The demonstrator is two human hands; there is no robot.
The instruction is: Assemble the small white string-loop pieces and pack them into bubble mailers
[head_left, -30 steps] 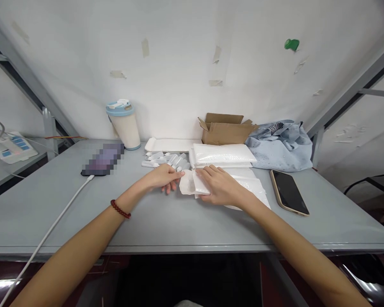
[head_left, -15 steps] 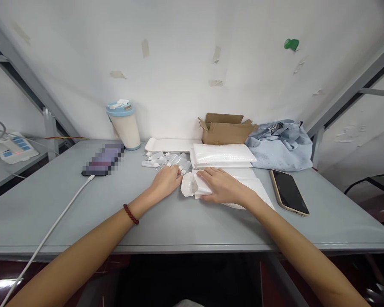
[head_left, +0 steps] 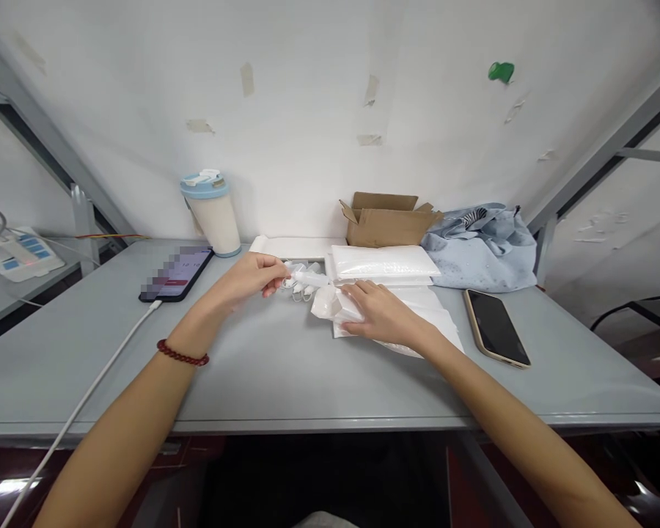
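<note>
My left hand (head_left: 251,279) is closed at the fingertips on the narrow end of a small translucent plastic bottle (head_left: 313,279), which points right. Below and behind that bottle lies a pile of similar small bottles (head_left: 298,292), partly hidden by my left hand. My right hand (head_left: 378,312) grips a white bubble mailer (head_left: 325,302) near its mouth, which gapes toward the left. The held bottle is just above this mouth. Flat white mailers (head_left: 437,320) lie beneath my right hand, and a padded white mailer stack (head_left: 385,262) rests behind it.
An open cardboard box (head_left: 390,226) and a blue-grey cloth (head_left: 481,253) stand along the wall. A long white tray-like piece (head_left: 302,247) lies behind the bottles. Left are a cup (head_left: 213,216) and a phone (head_left: 179,275) on a white cable; another phone (head_left: 496,328) lies right.
My left hand has drawn back leftward from the pile and now holds a small bottle up. My right hand stays on the bubble mailer, whose mouth has shifted slightly.
</note>
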